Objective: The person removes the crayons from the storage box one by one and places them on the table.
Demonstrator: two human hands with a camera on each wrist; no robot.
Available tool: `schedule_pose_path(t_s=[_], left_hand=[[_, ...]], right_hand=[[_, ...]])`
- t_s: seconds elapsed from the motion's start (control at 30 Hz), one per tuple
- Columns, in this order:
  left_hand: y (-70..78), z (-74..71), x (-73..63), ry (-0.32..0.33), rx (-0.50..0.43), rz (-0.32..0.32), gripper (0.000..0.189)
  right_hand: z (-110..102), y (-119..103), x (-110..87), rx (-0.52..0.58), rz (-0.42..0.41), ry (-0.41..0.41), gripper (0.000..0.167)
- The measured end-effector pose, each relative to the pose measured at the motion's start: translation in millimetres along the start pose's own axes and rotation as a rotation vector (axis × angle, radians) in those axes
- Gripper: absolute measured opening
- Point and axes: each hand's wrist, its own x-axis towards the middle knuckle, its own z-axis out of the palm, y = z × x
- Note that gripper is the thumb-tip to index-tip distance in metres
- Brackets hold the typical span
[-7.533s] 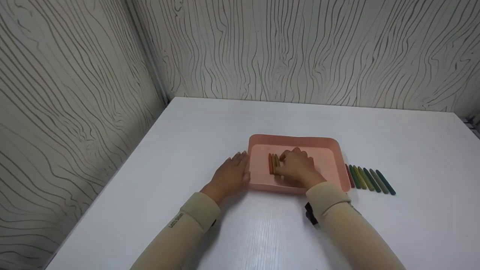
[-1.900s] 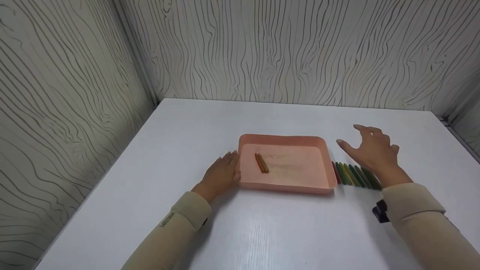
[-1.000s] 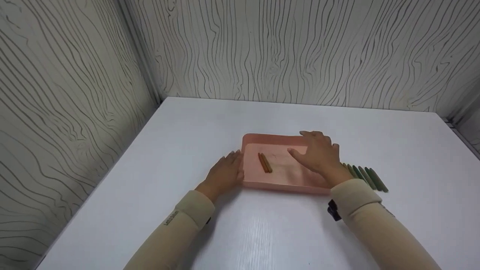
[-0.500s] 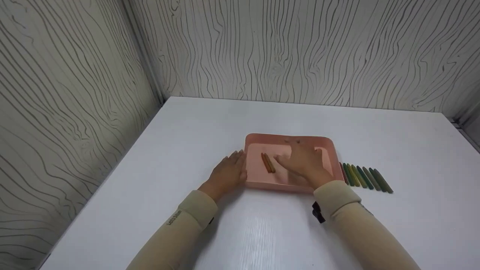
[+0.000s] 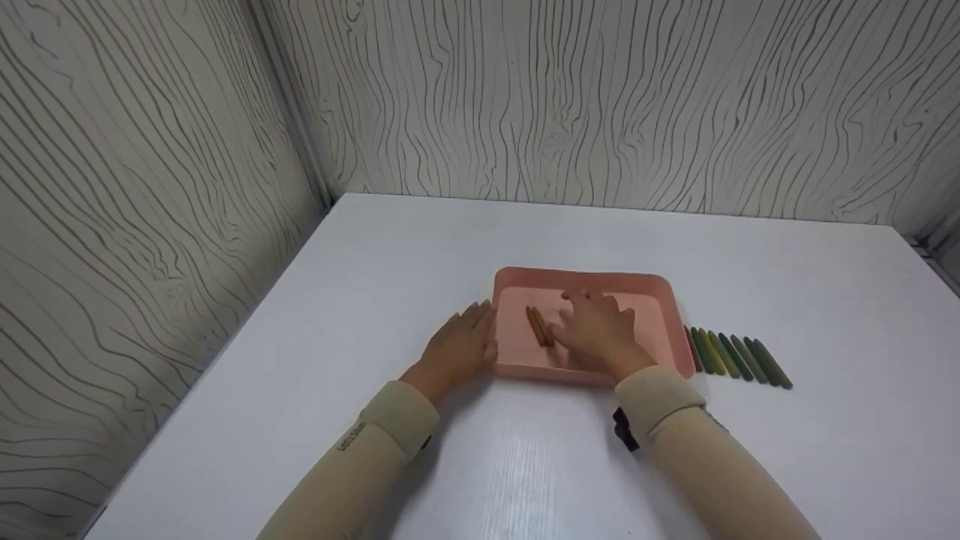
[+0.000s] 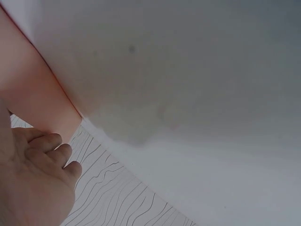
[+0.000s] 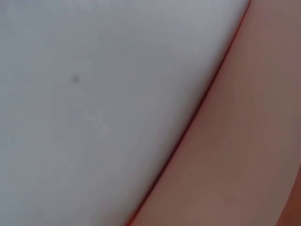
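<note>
Two orange-brown crayons (image 5: 538, 327) lie side by side, slightly slanted, in the left half of a shallow pink tray (image 5: 577, 373). My right hand (image 5: 598, 330) reaches over the front rim, just right of them. Its thumb is close to the nearer crayon; whether it touches cannot be made out. The fingers are loosely bent, and no crayon shows in them. My left hand (image 5: 459, 346) rests flat beside the tray's left side, fingers along the wall. In the left wrist view, the left hand (image 6: 40, 176) is near the pink wall. The right wrist view shows the tray wall (image 7: 225, 132), with the fingers out of sight.
A row of several crayons (image 5: 739, 356), red, green, yellow and dark green, lies on the white table (image 5: 525, 457) against the tray's right side. Patterned walls (image 5: 585, 105) stand behind the table and to its left.
One crayon fewer lies in the tray than at first, and the row outside looks longer. My right hand has moved left from above the row down into the tray. My left hand has stayed put.
</note>
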Motion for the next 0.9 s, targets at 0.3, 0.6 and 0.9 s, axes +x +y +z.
schedule_pose_path(t_s=[0.3, 0.6, 0.9], left_hand=[[2.1, 0.1, -0.2, -0.01, -0.016, -0.018, 0.056], [-0.5, 1.5, 1.2, 0.012, 0.0, 0.015, 0.055], [-1.2, 0.0, 0.9, 0.014, 0.015, 0.015, 0.055]], right_hand=[[9, -1, -0.4, -0.01, -0.01, -0.007, 0.054], [11, -3, 1.2, 0.002, -0.018, -0.034, 0.043], [13, -5, 5.9, 0.16, -0.018, -0.099, 0.03]])
